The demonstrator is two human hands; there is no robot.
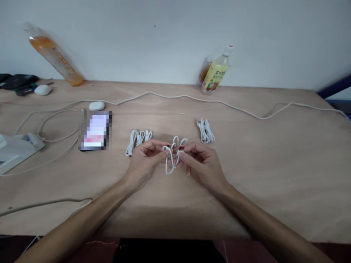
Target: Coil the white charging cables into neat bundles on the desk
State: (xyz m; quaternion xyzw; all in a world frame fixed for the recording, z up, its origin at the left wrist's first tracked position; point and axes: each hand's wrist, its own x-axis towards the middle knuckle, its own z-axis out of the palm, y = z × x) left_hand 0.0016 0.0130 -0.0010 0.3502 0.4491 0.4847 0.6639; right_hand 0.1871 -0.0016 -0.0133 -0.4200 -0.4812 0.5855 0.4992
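Note:
Near the middle of the wooden table point(263, 197), a looped white cable point(170, 164) is held up between both hands. My left hand point(149, 155) pinches its left side between thumb and fingers. My right hand point(201, 160) is closed on its right side, near a connector with an orange-red part point(181, 148). Just behind my left hand lie several bundled white cables point(133, 141), partly hidden by the fingers. Another group of coiled white cables point(205, 130) rests behind my right hand.
A phone point(95, 130) and a white case point(97, 106) lie on the left. An orange drink bottle point(53, 56) and a yellow-labelled bottle point(216, 73) stand by the wall. One long white cord point(186, 96) crosses the table's back.

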